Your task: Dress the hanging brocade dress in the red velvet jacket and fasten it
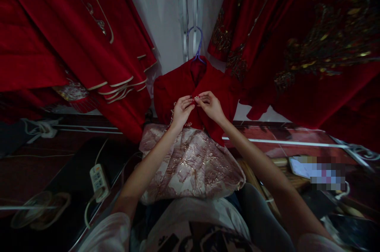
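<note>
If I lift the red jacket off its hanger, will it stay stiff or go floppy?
Probably floppy: the red jacket sags in folds from the purple hanger. Its beaded trim near the left hand and right hand, which pinch its front, looks delicate and may snag.

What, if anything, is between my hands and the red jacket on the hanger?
Nothing visible. The left hand and right hand already touch the red jacket, fingertips pinching its front just below the collar. The pale embroidered skirt lies lower, under the forearms.
</note>
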The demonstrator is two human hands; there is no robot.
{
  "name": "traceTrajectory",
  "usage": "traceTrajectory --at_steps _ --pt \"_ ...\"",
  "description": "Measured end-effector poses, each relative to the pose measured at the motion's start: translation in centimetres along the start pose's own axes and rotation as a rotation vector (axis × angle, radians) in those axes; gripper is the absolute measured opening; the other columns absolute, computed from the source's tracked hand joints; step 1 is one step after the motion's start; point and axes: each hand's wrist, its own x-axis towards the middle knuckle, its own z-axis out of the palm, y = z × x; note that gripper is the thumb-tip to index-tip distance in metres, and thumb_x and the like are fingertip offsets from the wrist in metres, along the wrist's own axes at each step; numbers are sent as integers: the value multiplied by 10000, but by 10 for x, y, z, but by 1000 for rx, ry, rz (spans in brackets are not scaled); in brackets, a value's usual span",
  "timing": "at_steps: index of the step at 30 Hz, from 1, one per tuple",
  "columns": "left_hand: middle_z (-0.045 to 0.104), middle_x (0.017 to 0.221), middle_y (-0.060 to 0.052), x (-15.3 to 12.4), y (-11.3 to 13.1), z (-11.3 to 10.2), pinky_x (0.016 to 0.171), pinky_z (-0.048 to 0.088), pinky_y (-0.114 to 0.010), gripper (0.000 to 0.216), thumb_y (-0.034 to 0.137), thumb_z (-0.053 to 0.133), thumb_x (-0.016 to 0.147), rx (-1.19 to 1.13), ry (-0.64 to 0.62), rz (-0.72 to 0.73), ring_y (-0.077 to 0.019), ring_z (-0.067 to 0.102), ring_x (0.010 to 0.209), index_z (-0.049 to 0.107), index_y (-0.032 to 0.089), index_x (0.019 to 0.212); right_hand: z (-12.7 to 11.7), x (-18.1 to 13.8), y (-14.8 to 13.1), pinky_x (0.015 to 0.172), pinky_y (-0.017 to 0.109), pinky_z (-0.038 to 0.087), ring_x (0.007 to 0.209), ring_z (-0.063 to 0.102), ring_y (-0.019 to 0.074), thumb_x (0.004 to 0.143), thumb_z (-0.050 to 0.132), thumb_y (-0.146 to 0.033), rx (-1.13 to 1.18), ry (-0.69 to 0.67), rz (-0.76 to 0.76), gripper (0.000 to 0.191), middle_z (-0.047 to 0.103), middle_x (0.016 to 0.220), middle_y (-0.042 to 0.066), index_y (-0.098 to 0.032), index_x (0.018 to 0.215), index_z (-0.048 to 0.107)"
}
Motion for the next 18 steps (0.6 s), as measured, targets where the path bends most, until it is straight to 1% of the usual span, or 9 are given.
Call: traceTrajectory --at_steps 4,9,13,18 --pt "704 1018 -90 0 5 2 978 494 -384 321 243 736 692 -6 13 45 -178 667 973 636 155 984 -1 -4 -10 711 294 556 797 646 147 780 668 -421 -52 16 -72 292 657 906 50 -192 908 539" --pt "735 927 -85 3 9 4 911 537 -386 271 293 751 681 66 54 75 -180 694 861 693 147 901 1 -11 -25 737 300 561 817 663 155 797 647 -430 -93 56 -69 261 681 926 52 -197 873 556" --pt "743 917 -85 5 9 3 873 556 -370 245 268 739 686 100 67 76 -177 702 826 714 145 896 0 -11 -25 786 314 561 823 672 161 767 683 -429 -72 79 -83 272 696 924 51 -190 864 598" --pt "748 902 -70 8 9 -1 842 570 -368 218 283 733 692 135 23 98 -183 706 806 732 158 870 -2 -3 -19 772 303 561 807 680 162 705 733 -421 -28 55 -39 312 705 917 57 -177 860 616"
